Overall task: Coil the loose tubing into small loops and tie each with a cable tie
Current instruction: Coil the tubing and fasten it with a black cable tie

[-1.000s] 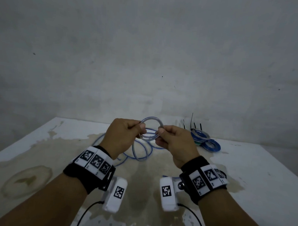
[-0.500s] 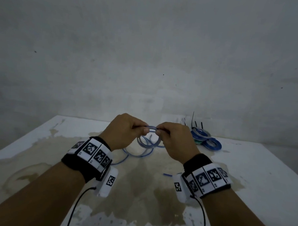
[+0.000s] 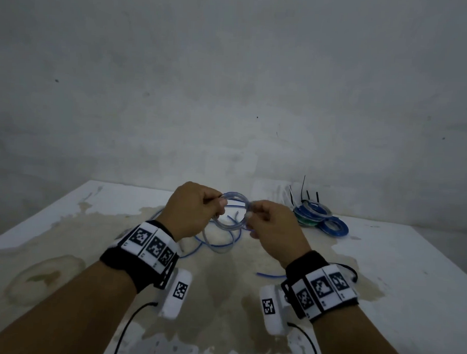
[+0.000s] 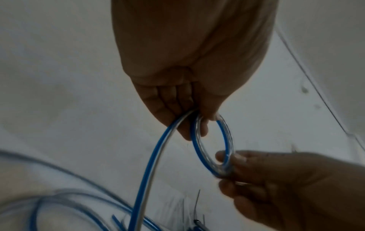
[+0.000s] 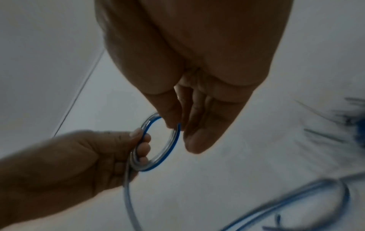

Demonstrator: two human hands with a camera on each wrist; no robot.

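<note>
A small coil (image 3: 232, 211) of clear tubing with a blue stripe is held in the air between both hands above the table (image 3: 399, 264). My left hand (image 3: 218, 203) pinches the coil's left side (image 4: 195, 134), its fingers curled round it. My right hand (image 3: 248, 217) pinches the coil's right side (image 5: 177, 134) between thumb and fingers. From the left hand a free length of tubing (image 4: 150, 171) hangs down to loose loops (image 3: 218, 243) lying on the table under the hands.
Several tied blue coils (image 3: 315, 216) lie stacked at the back right, with black cable ties (image 3: 304, 190) sticking up by the wall (image 3: 230, 96). A short blue piece of tubing (image 3: 269, 274) lies near my right wrist. The table top is stained.
The coil has turned from edge-on to a more open ring between my hands. Both hands keep their hold and have drawn slightly apart.
</note>
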